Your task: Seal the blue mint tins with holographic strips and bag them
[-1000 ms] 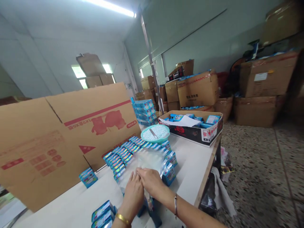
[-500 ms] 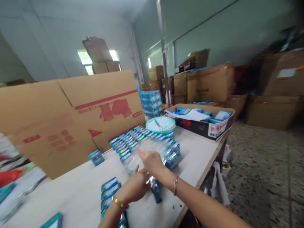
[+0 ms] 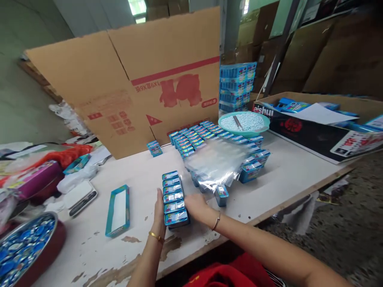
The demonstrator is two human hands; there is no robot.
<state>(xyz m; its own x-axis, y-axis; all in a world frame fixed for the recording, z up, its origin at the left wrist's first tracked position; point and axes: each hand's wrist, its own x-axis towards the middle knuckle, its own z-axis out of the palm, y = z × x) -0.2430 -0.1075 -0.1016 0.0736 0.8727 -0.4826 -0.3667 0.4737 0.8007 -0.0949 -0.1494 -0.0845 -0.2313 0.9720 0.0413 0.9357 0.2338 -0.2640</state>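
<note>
A short row of small blue boxes (image 3: 174, 196) stands on the white table, one behind another. My left hand (image 3: 159, 209) lies along the row's left side, fingers stretched forward. On the right side my right hand (image 3: 196, 206) presses against the row, its fingers bent and partly hidden. Clear plastic bags (image 3: 217, 159) lie over part of a larger group of blue boxes (image 3: 194, 137). A single blue box (image 3: 222, 195) stands by the bags' front edge. Left of my hands is a shallow blue tray (image 3: 128, 207) with a white inside.
A big cardboard box (image 3: 143, 79) stands behind. Farther right are a bowl of pale pellets (image 3: 254, 120) and an open black carton (image 3: 302, 135). At the left are a white scale (image 3: 80, 198) and a red basin (image 3: 55, 243) of blue packets.
The view has turned left and down. Both hands have left the plastic bags, which now lie on the boxes, and have moved to the two sides of the short row.
</note>
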